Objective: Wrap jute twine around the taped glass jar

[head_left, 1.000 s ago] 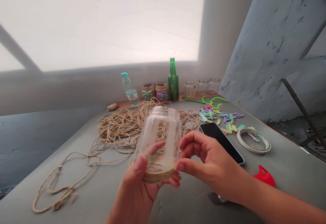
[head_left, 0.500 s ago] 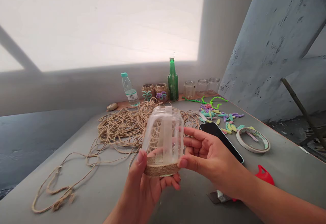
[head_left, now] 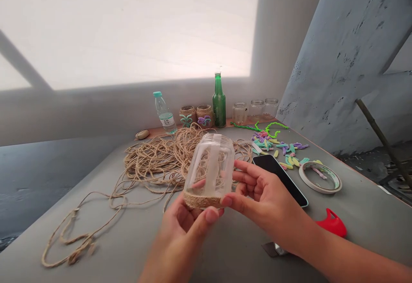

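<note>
Brightest area: pale back panel, upper left to center, washed out to near-white, detail mostly lost. Grey tabletop evenly lit, moderate; shadows soft, faint. Right wall cooler, bluish; floor beside it dim. Small highlights on green bottle; glass jar pale, low contrast, soft reflections. Slight motion blur on left hand, mostly toward wrist. Wide-angle stretch at edges: walls lean, right forearm elongated. Label print on water bottle soft, barely readable.
</note>
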Demonstrator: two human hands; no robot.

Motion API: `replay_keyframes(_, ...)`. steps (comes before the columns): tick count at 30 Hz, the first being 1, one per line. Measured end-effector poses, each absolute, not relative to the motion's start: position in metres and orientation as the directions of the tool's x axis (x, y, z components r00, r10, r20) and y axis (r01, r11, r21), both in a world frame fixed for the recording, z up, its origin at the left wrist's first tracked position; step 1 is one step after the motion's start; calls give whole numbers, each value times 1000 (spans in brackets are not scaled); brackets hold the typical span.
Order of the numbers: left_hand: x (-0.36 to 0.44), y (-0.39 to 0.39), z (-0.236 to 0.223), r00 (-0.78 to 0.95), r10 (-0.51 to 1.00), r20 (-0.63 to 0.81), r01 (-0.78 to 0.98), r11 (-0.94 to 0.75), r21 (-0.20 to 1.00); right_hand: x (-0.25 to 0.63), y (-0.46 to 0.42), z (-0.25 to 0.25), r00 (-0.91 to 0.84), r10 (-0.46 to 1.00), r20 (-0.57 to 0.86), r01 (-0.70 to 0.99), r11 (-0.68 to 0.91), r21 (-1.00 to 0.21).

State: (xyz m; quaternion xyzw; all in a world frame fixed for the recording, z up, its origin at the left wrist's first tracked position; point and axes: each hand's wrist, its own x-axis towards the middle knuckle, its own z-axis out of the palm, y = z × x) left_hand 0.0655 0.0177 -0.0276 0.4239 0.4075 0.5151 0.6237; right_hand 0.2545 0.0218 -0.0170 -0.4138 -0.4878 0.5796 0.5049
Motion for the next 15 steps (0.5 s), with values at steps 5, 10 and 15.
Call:
replay_keyframes(5,67,18,-25,96,982,-160,-371,184,910,256,18,-17,-160,982,95,-79,83,-993)
replay_keyframes(10,64,16,-18,131,983,-127,-455,173,873,259,16,-12,-170,979,115,-64,106,-992)
replay_keyframes(15,59,12,-13,205,977,-52,-488,148,860,260,15,-8,-143,980,135,-27,133,-991)
